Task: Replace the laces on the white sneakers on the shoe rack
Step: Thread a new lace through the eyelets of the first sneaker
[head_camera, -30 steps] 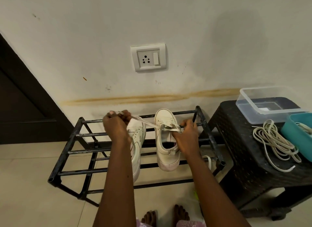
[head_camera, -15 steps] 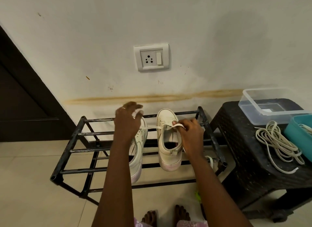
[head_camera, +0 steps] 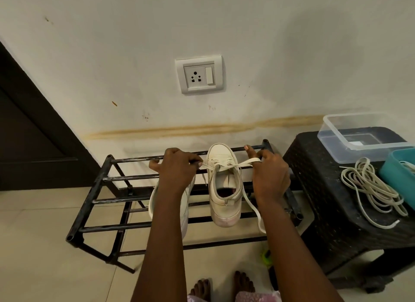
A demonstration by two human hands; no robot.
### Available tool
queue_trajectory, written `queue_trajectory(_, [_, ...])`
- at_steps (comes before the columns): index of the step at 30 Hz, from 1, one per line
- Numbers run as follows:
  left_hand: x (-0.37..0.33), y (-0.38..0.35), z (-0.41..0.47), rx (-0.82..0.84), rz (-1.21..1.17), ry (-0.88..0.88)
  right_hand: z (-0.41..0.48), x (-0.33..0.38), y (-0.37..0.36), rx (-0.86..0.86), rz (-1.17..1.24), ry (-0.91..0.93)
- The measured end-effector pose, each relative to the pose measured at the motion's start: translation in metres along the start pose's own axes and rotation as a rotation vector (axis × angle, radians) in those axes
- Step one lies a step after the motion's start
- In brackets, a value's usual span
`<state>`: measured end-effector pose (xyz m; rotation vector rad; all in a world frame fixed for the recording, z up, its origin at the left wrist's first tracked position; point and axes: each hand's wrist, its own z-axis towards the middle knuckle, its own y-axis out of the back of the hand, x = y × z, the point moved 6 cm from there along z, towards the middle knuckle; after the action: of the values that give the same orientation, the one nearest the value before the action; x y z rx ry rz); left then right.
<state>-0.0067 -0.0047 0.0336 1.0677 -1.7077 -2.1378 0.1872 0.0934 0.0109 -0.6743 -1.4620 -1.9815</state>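
Two white sneakers stand on the black metal shoe rack (head_camera: pixel 94 199). The right sneaker (head_camera: pixel 224 184) points toward the wall, and a white lace (head_camera: pixel 243 163) runs across its upper eyelets. My left hand (head_camera: pixel 176 170) pinches the lace's left end beside the shoe. My right hand (head_camera: pixel 268 173) pinches the right end, pulled out sideways, and the loose tail (head_camera: pixel 253 208) hangs down past the heel. The left sneaker (head_camera: pixel 157 208) is mostly hidden under my left forearm.
A black wicker stool (head_camera: pixel 325 211) stands right of the rack with a heap of white laces (head_camera: pixel 372 189), a clear plastic box (head_camera: pixel 359 140) and a teal tub (head_camera: pixel 397 178). A wall socket (head_camera: pixel 199 74) sits above. A dark door (head_camera: pixel 29 133) is at left. My bare feet (head_camera: pixel 222 286) show below.
Both hands have moved apart to either side of the right sneaker, drawing the lace taut across its top. The left hand, open and raised half a second ago, now pinches the lace.
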Motion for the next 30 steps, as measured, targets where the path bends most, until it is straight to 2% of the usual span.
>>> queue_trajectory(4, [0.018, 0.012, 0.001, -0.159, -0.072, 0.032, 0.001, -0.001, -0.001, 0.067, 0.053, -0.044])
queue_trajectory(10, [0.032, 0.024, -0.002, -0.334, -0.189, 0.084, -0.002, 0.003, -0.026, 0.237, 0.422, -0.039])
queue_trajectory(16, [0.056, 0.041, -0.015, -0.563, -0.260, 0.295, -0.007, 0.009, -0.033, 0.258, 0.459, -0.008])
queue_trajectory(20, [0.080, 0.047, -0.019, -0.651, -0.300, 0.449, -0.009, 0.009, -0.034, 0.259, 0.425, 0.007])
queue_trajectory(22, [0.085, 0.047, -0.018, -0.643, -0.304, 0.457, -0.010, 0.007, -0.034, 0.239, 0.392, -0.013])
queue_trajectory(26, [0.071, 0.043, -0.009, -0.523, -0.281, 0.383, -0.009, 0.002, -0.032, 0.190, 0.377, -0.073])
queue_trajectory(28, [0.051, 0.039, -0.003, -0.410, -0.297, 0.219, -0.008, 0.000, -0.031, 0.176, 0.373, -0.089])
queue_trajectory(30, [0.026, 0.025, 0.001, -0.215, -0.307, 0.046, -0.010, -0.001, -0.030, 0.175, 0.373, -0.095])
